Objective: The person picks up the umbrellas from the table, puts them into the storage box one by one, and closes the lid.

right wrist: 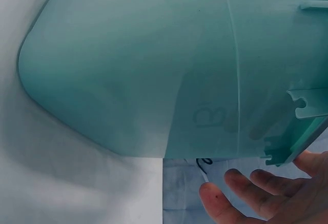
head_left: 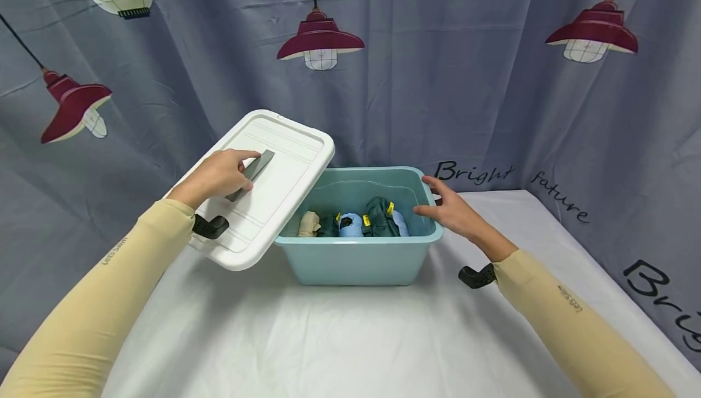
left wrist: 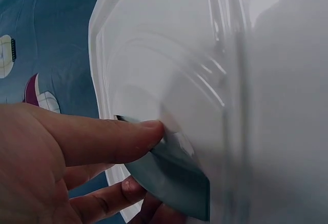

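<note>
A white storage box lid (head_left: pixel 282 151) is tilted over the left end of a teal plastic bin (head_left: pixel 356 261). My left hand (head_left: pixel 219 173) grips the lid by its grey handle (head_left: pixel 265 164), thumb on one side and fingers curled beneath, as the left wrist view shows. At the bin's right rim is my right hand (head_left: pixel 451 209), its fingers spread and only loosely bent, touching the edge. Inside the bin sit a beige bundle (head_left: pixel 309 225), a light blue bundle (head_left: pixel 350 226) and dark green bundles (head_left: pixel 379 215), some with yellow tags; the lid partly hides the bin's left side.
The bin stands on a table with a white cloth (head_left: pixel 350 337). Behind hangs a grey-blue curtain (head_left: pixel 449 81) printed with lamps and lettering. Both wrists carry black camera mounts (head_left: pixel 477 276).
</note>
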{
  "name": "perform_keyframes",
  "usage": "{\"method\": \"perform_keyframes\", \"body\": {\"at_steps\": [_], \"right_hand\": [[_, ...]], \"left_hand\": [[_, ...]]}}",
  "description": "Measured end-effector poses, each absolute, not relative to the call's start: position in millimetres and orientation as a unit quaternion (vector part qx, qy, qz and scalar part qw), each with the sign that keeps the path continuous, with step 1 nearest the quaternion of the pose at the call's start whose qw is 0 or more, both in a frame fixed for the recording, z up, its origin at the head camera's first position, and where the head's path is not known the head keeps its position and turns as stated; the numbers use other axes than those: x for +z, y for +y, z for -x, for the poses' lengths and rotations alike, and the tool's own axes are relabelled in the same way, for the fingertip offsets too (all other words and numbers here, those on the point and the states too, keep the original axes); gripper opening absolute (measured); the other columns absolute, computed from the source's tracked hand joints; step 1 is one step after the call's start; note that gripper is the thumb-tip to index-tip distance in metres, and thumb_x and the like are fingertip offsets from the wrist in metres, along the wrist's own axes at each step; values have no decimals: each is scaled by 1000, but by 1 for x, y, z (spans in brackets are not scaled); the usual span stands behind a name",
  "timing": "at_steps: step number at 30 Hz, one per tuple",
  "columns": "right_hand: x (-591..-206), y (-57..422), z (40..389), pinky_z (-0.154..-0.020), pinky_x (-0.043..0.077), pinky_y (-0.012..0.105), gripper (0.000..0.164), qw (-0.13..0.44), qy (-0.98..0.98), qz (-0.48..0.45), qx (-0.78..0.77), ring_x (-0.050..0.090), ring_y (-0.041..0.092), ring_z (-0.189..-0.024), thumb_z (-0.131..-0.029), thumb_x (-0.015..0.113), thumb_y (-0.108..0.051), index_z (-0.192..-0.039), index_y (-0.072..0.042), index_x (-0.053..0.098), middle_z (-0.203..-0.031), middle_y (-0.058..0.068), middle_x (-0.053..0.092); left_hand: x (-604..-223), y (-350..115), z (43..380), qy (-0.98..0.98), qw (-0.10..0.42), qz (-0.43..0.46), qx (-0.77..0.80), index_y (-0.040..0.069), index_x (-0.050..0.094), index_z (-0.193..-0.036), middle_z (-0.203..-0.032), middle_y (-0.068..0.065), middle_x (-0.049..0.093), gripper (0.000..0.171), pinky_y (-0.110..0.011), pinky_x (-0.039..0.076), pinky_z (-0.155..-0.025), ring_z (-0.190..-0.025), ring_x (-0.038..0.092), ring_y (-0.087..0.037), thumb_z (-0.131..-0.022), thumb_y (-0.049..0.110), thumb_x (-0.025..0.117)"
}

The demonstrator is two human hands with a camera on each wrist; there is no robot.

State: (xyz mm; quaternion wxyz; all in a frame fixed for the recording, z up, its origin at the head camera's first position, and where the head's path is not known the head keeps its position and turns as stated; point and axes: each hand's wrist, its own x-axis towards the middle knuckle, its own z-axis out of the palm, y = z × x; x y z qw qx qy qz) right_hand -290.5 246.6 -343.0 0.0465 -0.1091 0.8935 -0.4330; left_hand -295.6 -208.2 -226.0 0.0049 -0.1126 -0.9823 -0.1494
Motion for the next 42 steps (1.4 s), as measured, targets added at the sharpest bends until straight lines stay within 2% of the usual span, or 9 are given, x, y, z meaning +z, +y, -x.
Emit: {"method": "perform_keyframes", "body": {"at_steps": [5,15,21,28,33,42], "right_hand": [[-341,247,292,-98,49,57,92,45,891,108,-439,46,46,-134,-94,68,-37,-163,-17,11,-161,26,23],[-344,247,293,-97,50,57,92,43,893,111,-435,47,46,-133,-94,68,-38,-163,-16,12,-159,27,27],[-345,248,293,-99,49,58,93,44,893,107,-434,47,45,-135,-93,68,-40,-163,-16,12,-153,27,37],[-344,249,292,-102,47,58,93,52,892,106,-437,48,43,-135,-94,66,-45,-164,-18,11,-151,26,41],[-344,254,292,-103,44,60,91,54,893,109,-433,44,44,-138,-96,61,-54,-164,-21,9,-154,26,38],[-344,256,290,-93,51,55,89,78,894,105,-429,43,46,-139,-97,54,-62,-164,-27,6,-159,26,31]], "left_hand": [[-223,-193,294,-982,9,123,-142,12,45,-152,-89,-11,52,73,-35,40,-63,-76,48,-24,-84,8,70],[-227,-166,295,-980,-9,151,-132,13,51,-149,-95,-10,57,69,-34,43,-68,-82,53,-23,-83,7,72],[-230,-149,300,-981,-11,154,-116,7,56,-143,-101,-9,61,64,-35,44,-78,-91,55,-24,-82,10,73],[-233,-133,301,-979,-23,178,-97,3,60,-139,-109,-12,64,57,-38,47,-82,-96,58,-26,-84,12,74],[-230,-122,302,-974,-12,209,-84,3,66,-130,-103,-11,66,48,-39,47,-86,-96,58,-26,-83,10,74],[-234,-106,305,-971,-33,225,-73,4,69,-125,-104,-10,68,43,-37,48,-87,-95,60,-24,-83,8,73]]}}
